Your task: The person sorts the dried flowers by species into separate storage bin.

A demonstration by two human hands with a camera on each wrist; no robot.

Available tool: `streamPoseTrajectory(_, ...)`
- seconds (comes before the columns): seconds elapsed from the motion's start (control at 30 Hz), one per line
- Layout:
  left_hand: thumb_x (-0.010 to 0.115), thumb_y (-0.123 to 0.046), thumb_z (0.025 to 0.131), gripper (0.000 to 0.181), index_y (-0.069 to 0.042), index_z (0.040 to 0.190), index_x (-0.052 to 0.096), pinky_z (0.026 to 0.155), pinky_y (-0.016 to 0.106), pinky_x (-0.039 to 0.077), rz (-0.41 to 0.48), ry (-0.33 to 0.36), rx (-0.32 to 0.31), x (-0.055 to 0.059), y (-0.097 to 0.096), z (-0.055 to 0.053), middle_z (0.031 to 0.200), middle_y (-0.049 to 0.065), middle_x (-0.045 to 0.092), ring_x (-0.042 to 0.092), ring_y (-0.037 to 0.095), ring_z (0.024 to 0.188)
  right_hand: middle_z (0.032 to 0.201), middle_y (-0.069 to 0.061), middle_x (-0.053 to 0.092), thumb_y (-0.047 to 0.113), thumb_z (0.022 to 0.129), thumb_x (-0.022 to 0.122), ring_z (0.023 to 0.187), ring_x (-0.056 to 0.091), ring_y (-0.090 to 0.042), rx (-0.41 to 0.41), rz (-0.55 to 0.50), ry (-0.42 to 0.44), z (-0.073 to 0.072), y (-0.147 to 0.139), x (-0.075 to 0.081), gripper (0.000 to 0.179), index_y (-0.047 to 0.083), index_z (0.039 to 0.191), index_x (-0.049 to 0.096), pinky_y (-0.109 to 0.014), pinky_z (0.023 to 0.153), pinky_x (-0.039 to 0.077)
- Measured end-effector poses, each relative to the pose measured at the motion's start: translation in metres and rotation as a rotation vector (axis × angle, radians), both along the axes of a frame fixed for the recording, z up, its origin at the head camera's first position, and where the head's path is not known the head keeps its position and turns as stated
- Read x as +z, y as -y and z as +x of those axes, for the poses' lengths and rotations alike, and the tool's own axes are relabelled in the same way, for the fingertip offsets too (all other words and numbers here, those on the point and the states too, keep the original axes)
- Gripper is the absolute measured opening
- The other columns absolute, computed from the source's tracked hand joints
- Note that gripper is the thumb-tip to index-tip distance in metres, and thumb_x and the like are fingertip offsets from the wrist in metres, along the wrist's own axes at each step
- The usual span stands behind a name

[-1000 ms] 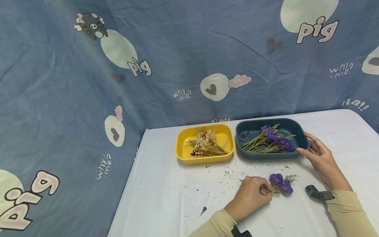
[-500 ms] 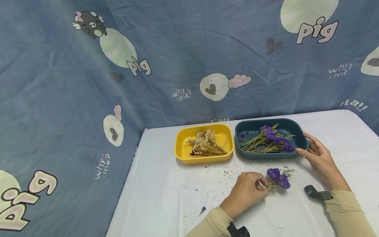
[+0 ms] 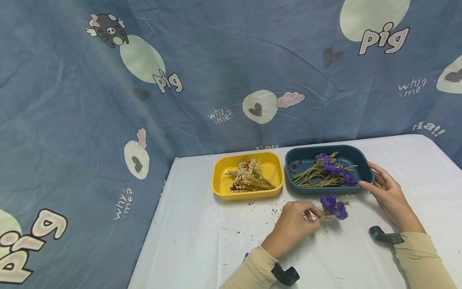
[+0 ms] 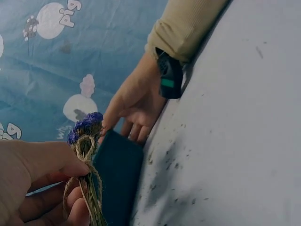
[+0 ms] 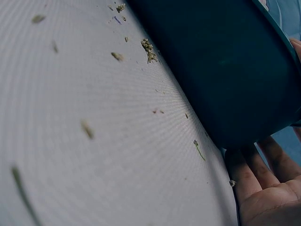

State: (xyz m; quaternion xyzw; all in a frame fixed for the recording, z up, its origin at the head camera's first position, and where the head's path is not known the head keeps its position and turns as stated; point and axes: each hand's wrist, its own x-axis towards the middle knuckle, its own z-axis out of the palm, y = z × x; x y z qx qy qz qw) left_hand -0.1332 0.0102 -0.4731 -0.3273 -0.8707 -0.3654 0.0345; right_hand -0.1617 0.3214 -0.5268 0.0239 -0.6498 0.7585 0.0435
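Note:
My left hand (image 3: 294,224) pinches the stems of a small bunch of dried purple flowers (image 3: 333,206), raised a little off the table. Twine (image 4: 86,149) in a bow ties the bunch, as the left wrist view shows. Its stems (image 4: 94,202) run down past my fingers. My right hand (image 3: 390,195) grips the right end of a dark teal tray (image 3: 325,190), thumb at the front corner and fingers round the side. More purple dried flowers (image 3: 330,168) with long stems lie inside that tray. In the right wrist view, fingers press against the tray's lower end.
A yellow tray (image 3: 249,196) holding cream dried flowers (image 3: 250,172) stands left of the teal one. Plant crumbs (image 3: 249,226) are scattered over the white tablecloth (image 3: 191,228). A printed blue curtain (image 3: 216,72) hangs behind and at the left.
My left hand has moved up and slightly left with the purple bunch, closer to the teal tray. The right hand keeps its grip on the tray.

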Motion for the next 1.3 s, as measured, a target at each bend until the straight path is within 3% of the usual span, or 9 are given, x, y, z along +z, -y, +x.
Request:
streamPoseTrajectory(0.13, 0.080, -0.007, 0.084, 0.013, -0.017, 0.092, 0.079, 0.064, -0.002, 0.044, 0.010, -0.026, -0.008, 0.004, 0.001, -0.007, 0.087, -0.009, 0.077, 0.060, -0.009, 0.070, 0.150, 0.003, 0.044, -0.001, 0.100, 0.064, 0.118, 0.059, 0.012, -0.004, 0.003, 0.001, 0.000, 0.000, -0.001, 0.080, 0.021, 0.166, 0.024, -0.004, 0.092, 0.051)
streamPoseTrajectory(0.23, 0.079, -0.006, 0.085, 0.014, -0.017, 0.094, 0.078, 0.065, -0.002, 0.045, 0.018, -0.013, -0.004, 0.009, 0.002, -0.012, 0.088, -0.009, 0.077, 0.061, -0.007, 0.072, 0.147, 0.007, 0.045, -0.001, 0.100, 0.064, 0.118, 0.059, 0.012, -0.006, 0.003, 0.003, -0.001, -0.001, -0.001, 0.080, 0.021, 0.166, 0.024, -0.004, 0.091, 0.051)
streamPoseTrajectory(0.3, 0.078, -0.007, 0.087, 0.013, -0.018, 0.094, 0.078, 0.065, -0.001, 0.045, 0.019, 0.000, 0.001, 0.013, 0.003, -0.015, 0.088, -0.010, 0.075, 0.060, -0.007, 0.074, 0.150, 0.002, 0.044, -0.001, 0.100, 0.064, 0.118, 0.059, 0.012, -0.007, 0.005, 0.005, -0.001, -0.001, -0.001, 0.080, 0.022, 0.166, 0.024, -0.004, 0.092, 0.051)
streamPoseTrajectory(0.4, 0.076, -0.007, 0.089, 0.013, -0.018, 0.095, 0.077, 0.066, -0.001, 0.046, 0.017, 0.002, 0.013, 0.020, 0.002, -0.022, 0.088, -0.011, 0.075, 0.062, -0.005, 0.075, 0.156, -0.005, 0.039, -0.001, 0.100, 0.064, 0.118, 0.059, 0.012, -0.010, 0.009, 0.012, -0.001, -0.001, -0.001, 0.080, 0.023, 0.165, 0.024, -0.004, 0.092, 0.051)
streamPoseTrajectory(0.7, 0.076, -0.010, 0.092, 0.009, -0.018, 0.096, 0.077, 0.068, 0.001, 0.048, 0.049, 0.026, 0.026, 0.034, -0.006, -0.042, 0.088, -0.009, 0.076, 0.057, -0.012, 0.073, 0.171, -0.009, 0.023, 0.002, 0.100, 0.065, 0.116, 0.056, 0.014, -0.024, 0.026, 0.045, -0.001, -0.001, -0.001, 0.081, 0.025, 0.166, 0.024, -0.002, 0.091, 0.049)
streamPoseTrajectory(0.93, 0.076, -0.012, 0.093, 0.008, -0.019, 0.097, 0.077, 0.067, 0.002, 0.047, 0.018, 0.003, 0.045, 0.042, -0.015, -0.061, 0.090, -0.008, 0.076, 0.058, -0.010, 0.074, 0.169, -0.009, 0.026, 0.001, 0.100, 0.064, 0.117, 0.057, 0.014, -0.016, 0.014, 0.035, -0.002, 0.000, 0.000, 0.080, 0.024, 0.165, 0.024, -0.002, 0.092, 0.049)
streamPoseTrajectory(1.3, 0.076, -0.014, 0.094, 0.008, -0.022, 0.095, 0.077, 0.063, 0.004, 0.042, -0.070, -0.064, 0.079, 0.043, -0.033, -0.088, 0.082, -0.013, 0.073, 0.054, -0.009, 0.067, 0.171, -0.010, 0.022, 0.003, 0.100, 0.066, 0.117, 0.056, 0.013, -0.029, 0.027, 0.057, -0.002, 0.000, 0.000, 0.080, 0.026, 0.165, 0.024, -0.001, 0.092, 0.049)
